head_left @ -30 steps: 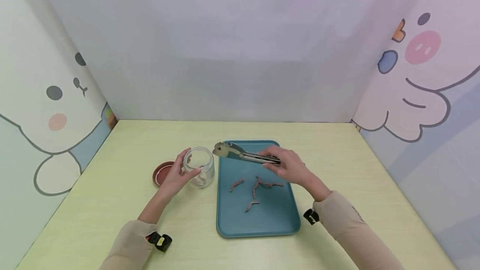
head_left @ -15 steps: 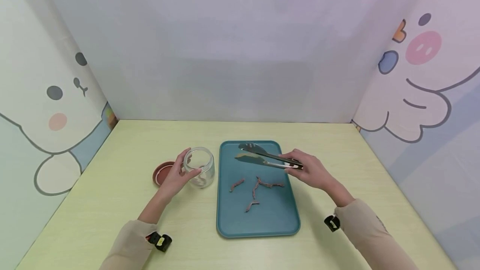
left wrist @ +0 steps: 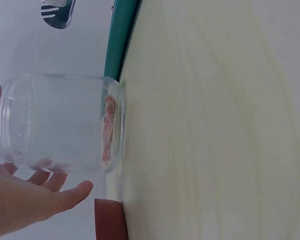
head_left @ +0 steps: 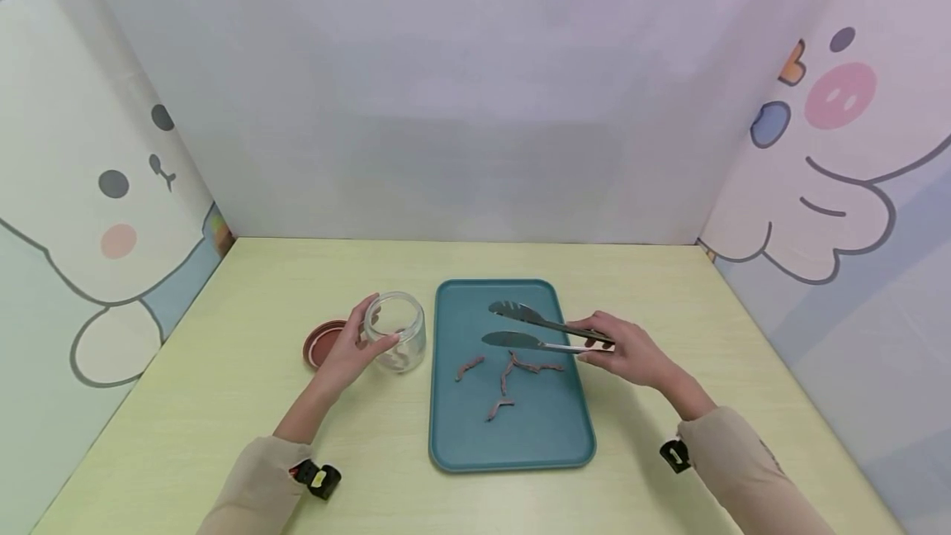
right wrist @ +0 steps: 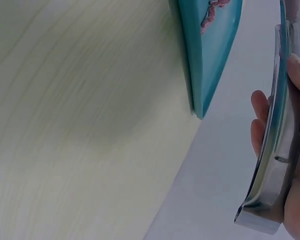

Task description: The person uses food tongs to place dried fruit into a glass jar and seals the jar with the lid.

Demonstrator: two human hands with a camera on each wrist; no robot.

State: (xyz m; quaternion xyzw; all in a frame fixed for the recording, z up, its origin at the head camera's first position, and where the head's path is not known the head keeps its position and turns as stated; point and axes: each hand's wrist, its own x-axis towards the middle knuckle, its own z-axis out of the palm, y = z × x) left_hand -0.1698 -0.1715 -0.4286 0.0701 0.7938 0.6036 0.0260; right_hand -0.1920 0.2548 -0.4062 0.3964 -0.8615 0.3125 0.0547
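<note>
Red lid (head_left: 321,341) on table far L. Your L hand (head_left: 349,351) cups glass jar (head_left: 396,331), upright, just L of teal tray (head_left: 513,432). Brown strips (head_left: 508,370) on tray. Your R hand (head_left: 627,351) grips metal tongs (head_left: 531,329), arms parted, above strips.

One jar (head_left: 395,343), one lid (head_left: 321,343), one tray (head_left: 513,436), one tongs (head_left: 546,332), about four strips (head_left: 511,374) on tray.

The tray (head_left: 513,436) sits in the middle of the table (head_left: 223,403). Small strips (head_left: 511,370) lie on the tray. The tongs (head_left: 531,329) are over them. The jar (head_left: 395,330) stands left of the tray. The lid (head_left: 318,341) lies left of the jar.
</note>
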